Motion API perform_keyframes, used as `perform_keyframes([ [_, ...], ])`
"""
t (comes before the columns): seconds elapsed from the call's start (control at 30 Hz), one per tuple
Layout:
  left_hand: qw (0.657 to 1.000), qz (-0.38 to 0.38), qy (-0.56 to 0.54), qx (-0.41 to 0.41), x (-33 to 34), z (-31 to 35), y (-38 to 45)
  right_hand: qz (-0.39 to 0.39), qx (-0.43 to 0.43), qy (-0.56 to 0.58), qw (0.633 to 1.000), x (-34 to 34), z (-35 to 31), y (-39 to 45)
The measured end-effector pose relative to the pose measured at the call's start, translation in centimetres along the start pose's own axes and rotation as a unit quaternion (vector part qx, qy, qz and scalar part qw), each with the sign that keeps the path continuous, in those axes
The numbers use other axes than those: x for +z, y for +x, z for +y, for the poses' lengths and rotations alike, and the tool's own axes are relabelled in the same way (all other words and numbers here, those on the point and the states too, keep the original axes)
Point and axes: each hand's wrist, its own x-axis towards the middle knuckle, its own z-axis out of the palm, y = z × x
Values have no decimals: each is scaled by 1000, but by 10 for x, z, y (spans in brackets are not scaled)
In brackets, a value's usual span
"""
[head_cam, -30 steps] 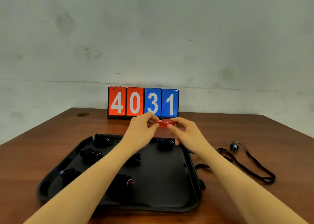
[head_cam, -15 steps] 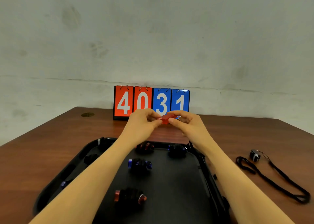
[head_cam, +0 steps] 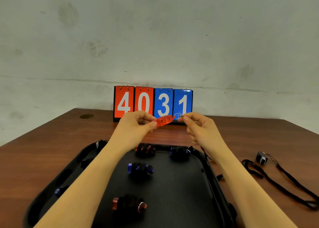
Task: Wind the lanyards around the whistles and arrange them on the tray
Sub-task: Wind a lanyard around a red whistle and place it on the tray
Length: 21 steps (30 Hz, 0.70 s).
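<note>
Above the tray [head_cam: 209, 169], the left hand [head_cam: 136, 127] pinches a red whistle [head_cam: 164, 120] by one end. The right hand [head_cam: 198, 128] pinches the lanyard at its ring [head_cam: 177, 115]. Wound whistles [head_cam: 140, 169] lie on the tray.

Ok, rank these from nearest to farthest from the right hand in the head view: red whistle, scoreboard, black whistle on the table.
1. red whistle: just left of the right hand, its ring at the fingertips.
2. scoreboard: close behind, at the table's back edge.
3. black whistle: lower right, on the table beside the tray.
</note>
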Motion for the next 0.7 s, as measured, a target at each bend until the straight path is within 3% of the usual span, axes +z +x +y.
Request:
perform_keyframes([
  [0.27, 1000, 18, 13, 1, -4, -3, -1, 40, -1, 55, 998, -7, 2, 3],
  [0.5, 966, -48, -246, -70, -7, 0, -3, 56, -24, -26, 998, -3, 6, 3],
  [0.7, 924, -55, -368, -83, 1, -3, -4, 59, -27, -109, 992, 7, 8, 0],
])
